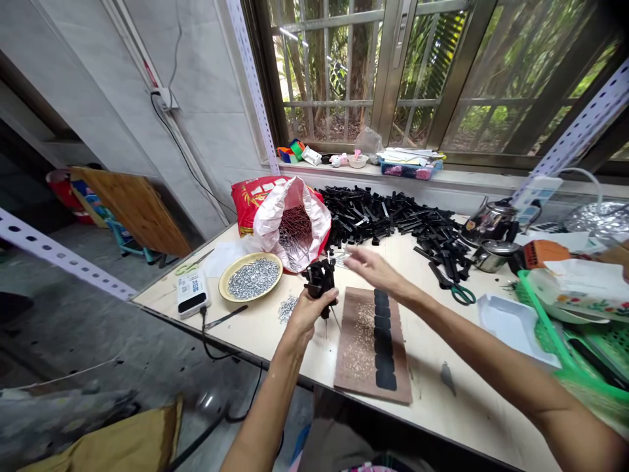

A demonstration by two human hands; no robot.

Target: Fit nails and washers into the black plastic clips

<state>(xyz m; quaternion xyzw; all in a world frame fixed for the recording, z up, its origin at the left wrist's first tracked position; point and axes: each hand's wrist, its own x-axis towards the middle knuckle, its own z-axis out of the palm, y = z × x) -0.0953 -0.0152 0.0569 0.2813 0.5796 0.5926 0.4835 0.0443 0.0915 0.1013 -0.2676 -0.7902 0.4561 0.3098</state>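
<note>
My left hand [307, 311] is closed around a bundle of black plastic parts [322, 276], with thin metal rods sticking out below it. Just beyond, my right hand [367, 265] reaches over some thin silver pins [340, 259], its fingers stretched out and slightly blurred. A brown board [350, 380] lies below my hands, bearing a row of black flat pieces [384, 337] and scattered pale bits. To the left, small silver metal pieces fill a yellow dish [223, 283]. Loose silver rings [287, 308] lie beside my left wrist.
An open red-and-white bag [322, 219] holds long screws or rods. Black plastic parts [363, 213] are heaped along the back. Green-handled scissors [462, 294], a white tray [511, 328] and a green basket [540, 314] stand right. A white power bank [192, 292] lies left.
</note>
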